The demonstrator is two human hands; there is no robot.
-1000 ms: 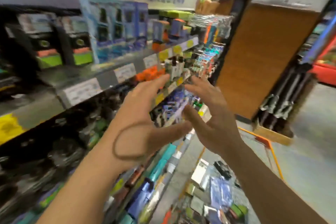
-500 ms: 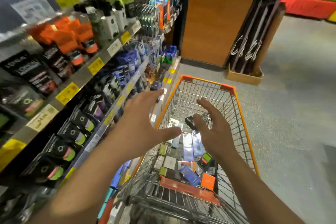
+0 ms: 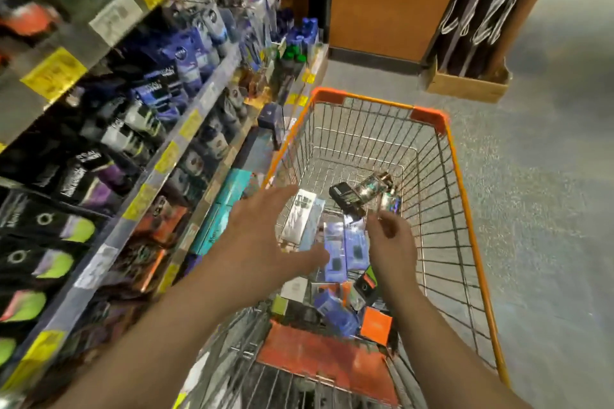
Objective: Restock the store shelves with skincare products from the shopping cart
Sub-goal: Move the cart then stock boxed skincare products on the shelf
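Both hands have dropped from shelf height toward the cart (image 3: 458,176), and the view has tipped down with them. Left to right: the shelves (image 3: 186,129) stand at the left, packed with tubes and boxes behind yellow price tags. The left hand (image 3: 262,242) hovers over the cart's near left edge, fingers spread and straight, holding nothing. Below and between the hands lie the skincare products (image 3: 342,252), a loose heap of flat packs and small boxes on the cart floor, two blue-purple packs uppermost. The right hand (image 3: 393,246) hangs just over them with fingers loosely curled; it seems to hold nothing, though blur makes that unsure.

These packs look light and stiff, probably card or blister shells, so they should lift easily with one hand. Glossy faces may slip, so pinching a pack across its long edges, thumb against fingers, looks safest. Clear blister packs further in could crack if squeezed flat.
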